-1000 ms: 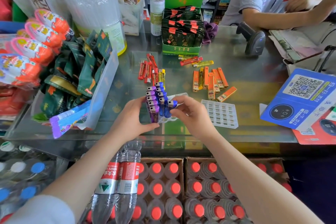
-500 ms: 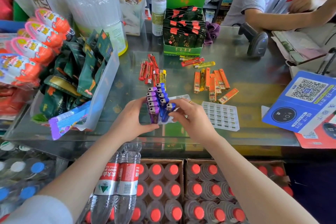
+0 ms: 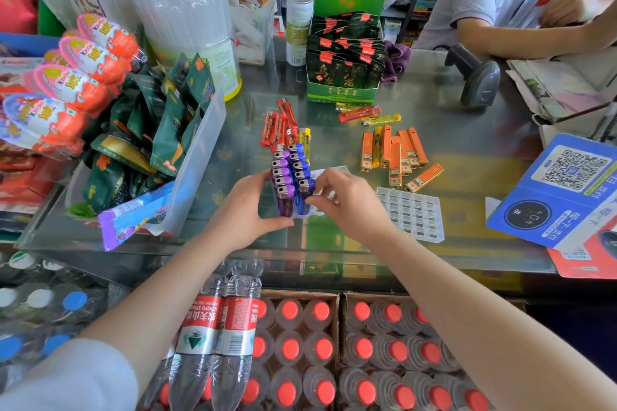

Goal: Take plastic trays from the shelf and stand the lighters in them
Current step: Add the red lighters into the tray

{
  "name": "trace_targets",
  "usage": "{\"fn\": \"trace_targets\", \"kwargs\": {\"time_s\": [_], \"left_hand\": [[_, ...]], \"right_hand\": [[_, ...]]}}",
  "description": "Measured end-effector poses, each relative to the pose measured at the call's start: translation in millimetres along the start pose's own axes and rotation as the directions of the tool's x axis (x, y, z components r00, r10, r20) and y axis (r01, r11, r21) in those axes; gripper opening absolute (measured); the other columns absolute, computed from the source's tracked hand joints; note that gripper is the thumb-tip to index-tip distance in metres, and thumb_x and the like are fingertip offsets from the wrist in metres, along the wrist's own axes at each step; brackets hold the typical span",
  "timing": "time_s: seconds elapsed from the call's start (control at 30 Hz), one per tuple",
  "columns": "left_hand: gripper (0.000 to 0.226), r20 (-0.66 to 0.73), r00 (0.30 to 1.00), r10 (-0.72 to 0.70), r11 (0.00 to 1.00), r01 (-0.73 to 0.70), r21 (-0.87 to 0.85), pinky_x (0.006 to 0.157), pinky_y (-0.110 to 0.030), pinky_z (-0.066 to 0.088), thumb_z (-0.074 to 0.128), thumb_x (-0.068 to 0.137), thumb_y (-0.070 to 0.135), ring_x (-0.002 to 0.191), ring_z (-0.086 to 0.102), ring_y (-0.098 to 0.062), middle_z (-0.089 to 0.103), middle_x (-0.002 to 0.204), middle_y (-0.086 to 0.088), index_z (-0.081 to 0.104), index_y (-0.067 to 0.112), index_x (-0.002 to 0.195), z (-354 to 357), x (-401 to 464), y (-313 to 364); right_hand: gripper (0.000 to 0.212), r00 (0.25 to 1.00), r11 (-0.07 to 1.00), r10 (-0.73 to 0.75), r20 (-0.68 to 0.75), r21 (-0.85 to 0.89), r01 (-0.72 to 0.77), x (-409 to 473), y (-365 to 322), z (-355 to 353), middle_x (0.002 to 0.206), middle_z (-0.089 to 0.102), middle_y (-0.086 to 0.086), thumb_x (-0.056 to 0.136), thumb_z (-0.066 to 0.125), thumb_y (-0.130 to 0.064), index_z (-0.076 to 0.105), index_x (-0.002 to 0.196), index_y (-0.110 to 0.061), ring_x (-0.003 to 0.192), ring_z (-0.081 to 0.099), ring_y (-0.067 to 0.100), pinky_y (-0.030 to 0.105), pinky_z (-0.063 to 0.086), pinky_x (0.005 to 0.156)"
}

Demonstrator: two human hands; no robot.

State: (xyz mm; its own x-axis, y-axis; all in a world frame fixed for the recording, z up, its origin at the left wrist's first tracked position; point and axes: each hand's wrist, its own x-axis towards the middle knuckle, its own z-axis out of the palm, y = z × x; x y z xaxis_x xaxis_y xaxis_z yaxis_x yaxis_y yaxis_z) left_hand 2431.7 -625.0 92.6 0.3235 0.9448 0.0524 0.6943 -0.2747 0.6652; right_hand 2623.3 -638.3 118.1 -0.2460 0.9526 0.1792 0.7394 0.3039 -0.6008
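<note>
The blue lighter (image 3: 304,196) stands upright in the near corner of the clear plastic tray (image 3: 320,174), directly between my hands on the glass table (image 3: 467,130), long axis vertical. My right hand (image 3: 347,200) pinches its side; my left hand (image 3: 248,210) grips the purple row (image 3: 283,177) and tray edge. Loose orange lighters (image 3: 397,152) lie flat beyond my right hand, nearer it; an empty tray (image 3: 412,212) sits just beside it.

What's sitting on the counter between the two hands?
In the head view, between the left hand and right hand stands a plastic tray with purple lighters and blue lighters upright in rows.
</note>
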Motion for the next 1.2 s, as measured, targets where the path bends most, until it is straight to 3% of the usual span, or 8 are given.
{"fn": "trace_targets", "kwargs": {"time_s": [0.2,0.33,0.63,0.77,0.9,1.0,1.07,1.2], "left_hand": [[0.07,0.036,0.999,-0.039,0.999,0.039,0.008,0.096,-0.035,0.039,0.078,0.062,0.043,0.117,0.047,-0.015,0.054,0.124,0.005,0.047,0.027,0.123,-7,-2,-11],[0.069,0.026,0.998,-0.052,0.999,0.052,-0.008,0.097,-0.035,0.038,0.078,0.064,0.04,0.115,0.045,-0.011,0.053,0.123,0.006,0.046,0.026,0.124,-14,-6,-17],[0.063,-0.036,0.998,-0.043,0.994,0.039,-0.102,0.08,0.006,0.023,0.08,0.064,0.021,0.095,0.032,0.033,0.039,0.1,0.036,0.037,0.046,0.102,-25,-12,-12],[0.067,-0.038,0.999,-0.036,0.991,0.031,-0.127,0.082,0.006,0.021,0.082,0.061,0.023,0.093,0.032,0.022,0.035,0.101,0.036,0.036,0.04,0.107,-25,-12,-12],[0.07,-0.014,0.998,-0.059,0.989,0.057,-0.137,0.088,-0.004,0.024,0.075,0.058,0.037,0.103,0.035,0.011,0.042,0.105,0.031,0.04,0.033,0.118,-25,-9,-18],[0.079,0.034,0.995,-0.089,0.988,0.093,-0.126,0.093,-0.022,0.029,0.081,0.06,0.037,0.115,0.041,-0.004,0.046,0.118,0.017,0.041,0.028,0.128,-24,-7,-25],[0.08,0.064,0.994,-0.086,0.987,0.093,-0.128,0.096,-0.025,0.032,0.082,0.061,0.034,0.119,0.042,-0.007,0.048,0.123,0.015,0.041,0.028,0.129,-25,-4,-26],[0.085,0.079,0.992,-0.102,0.988,0.111,-0.111,0.097,-0.029,0.035,0.084,0.056,0.035,0.118,0.044,-0.01,0.051,0.127,0.008,0.041,0.027,0.129,-27,0,-27]], "right_hand": [[0.022,0.982,0.987,-0.03,0.185,-0.149,0.059,15,10,-14,0.107,0.061,0.004,0.083,0.064,-0.02,0.061,0.103,-0.012,0.098,0.051,0.018,0.029,0.042,0.078],[0.019,0.996,0.996,0.083,-0.032,0.026,-0.082,42,12,-16,0.102,0.063,0.006,0.086,0.049,-0.003,0.063,0.099,-0.007,0.08,0.048,0.011,0.009,0.038,0.066],[0.024,0.922,0.912,0.386,0.033,-0.165,-0.376,105,-1,32,0.1,0.055,0.004,0.088,0.054,-0.032,0.059,0.1,-0.011,0.081,0.054,0.024,0.032,0.044,0.066],[0.024,0.898,0.855,0.437,0.055,-0.335,-0.396,115,-12,35,0.088,0.051,0.006,0.084,0.057,-0.035,0.054,0.087,-0.011,0.077,0.055,0.03,0.032,0.044,0.064],[0.015,0.88,0.828,0.466,0.088,-0.394,-0.399,125,-15,34,0.086,0.054,0.007,0.082,0.055,-0.017,0.059,0.09,-0.006,0.079,0.057,0.029,0.03,0.043,0.063],[0.028,0.842,0.834,0.513,0.166,-0.33,-0.442,133,-6,27,0.067,0.053,0.003,0.08,0.064,-0.023,0.048,0.062,-0.009,0.058,0.051,0.021,0.023,0.038,0.049],[0.025,0.851,0.867,0.485,0.204,-0.241,-0.436,133,0,17,0.065,0.055,0.004,0.077,0.07,-0.026,0.057,0.071,-0.006,0.059,0.053,0.021,0.024,0.039,0.046],[0.016,0.909,0.858,0.36,0.209,0.309,-0.411,102,-2,-2,0.076,0.065,0.002,0.078,0.07,-0.017,0.062,0.089,-0.008,0.062,0.061,0.009,0.022,0.052,0.057]]}}
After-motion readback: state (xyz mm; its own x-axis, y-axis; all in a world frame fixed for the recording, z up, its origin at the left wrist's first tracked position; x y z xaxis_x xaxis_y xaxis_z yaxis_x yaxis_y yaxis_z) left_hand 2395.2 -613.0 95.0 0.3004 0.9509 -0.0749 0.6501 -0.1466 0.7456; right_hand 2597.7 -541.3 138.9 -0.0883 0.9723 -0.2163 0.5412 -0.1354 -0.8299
